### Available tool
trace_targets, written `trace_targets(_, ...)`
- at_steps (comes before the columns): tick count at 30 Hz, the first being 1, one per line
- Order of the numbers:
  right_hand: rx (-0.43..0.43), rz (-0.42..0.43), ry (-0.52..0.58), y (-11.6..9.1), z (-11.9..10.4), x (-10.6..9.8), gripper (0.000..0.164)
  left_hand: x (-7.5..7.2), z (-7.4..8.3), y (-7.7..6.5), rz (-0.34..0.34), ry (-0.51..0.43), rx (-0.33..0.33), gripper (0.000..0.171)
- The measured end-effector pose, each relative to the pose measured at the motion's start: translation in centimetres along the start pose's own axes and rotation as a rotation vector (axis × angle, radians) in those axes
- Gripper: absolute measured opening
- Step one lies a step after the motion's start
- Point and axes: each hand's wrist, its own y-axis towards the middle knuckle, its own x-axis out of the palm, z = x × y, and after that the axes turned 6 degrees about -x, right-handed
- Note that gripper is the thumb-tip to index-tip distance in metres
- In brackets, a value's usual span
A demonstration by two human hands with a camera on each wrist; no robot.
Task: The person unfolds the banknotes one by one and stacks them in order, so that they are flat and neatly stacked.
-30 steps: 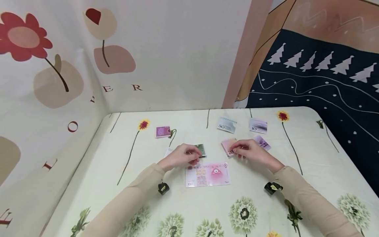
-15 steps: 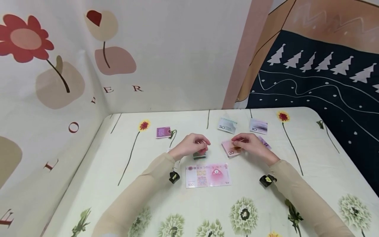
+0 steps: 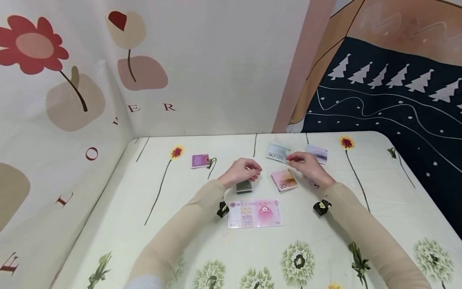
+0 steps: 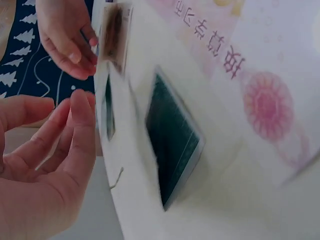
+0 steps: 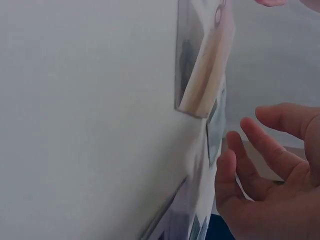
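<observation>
My left hand (image 3: 239,172) hovers over a folded green banknote (image 3: 244,187), its fingers loosely bent; the left wrist view shows nothing between thumb and fingers (image 4: 82,135). My right hand (image 3: 307,166) is above the table beside the folded 50 banknote (image 3: 276,152). In the right wrist view its fingers are parted and hold nothing; whether they touch the 50 note I cannot tell. Below it lies a folded pink 20 banknote (image 3: 283,181), slightly raised at its fold. A purple 5 banknote (image 3: 316,186) is mostly hidden under the right wrist.
An unfolded pink 100 banknote (image 3: 254,218) lies flat nearest me. A folded magenta banknote (image 3: 199,161) lies at the back left, and a pale violet banknote (image 3: 318,152) at the back right. A printed cloth (image 3: 173,249) covers the table; a white curtain (image 3: 216,72) hangs behind.
My right hand has left the 20 note and moved back to the 50 note. My left hand has moved back and right, over the green note.
</observation>
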Motion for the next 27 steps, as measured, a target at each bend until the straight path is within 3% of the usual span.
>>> trace_targets(13,0.036,0.09,-0.014,1.7,1.5,0.0,0.031,1.2,-0.6,2.9,0.116,-0.053,-0.068,0.022)
trace_targets(27,0.085,0.104,-0.036,3.1,1.9,0.2,0.03,1.8,-0.3,5.5,0.256,-0.103,-0.06,0.028)
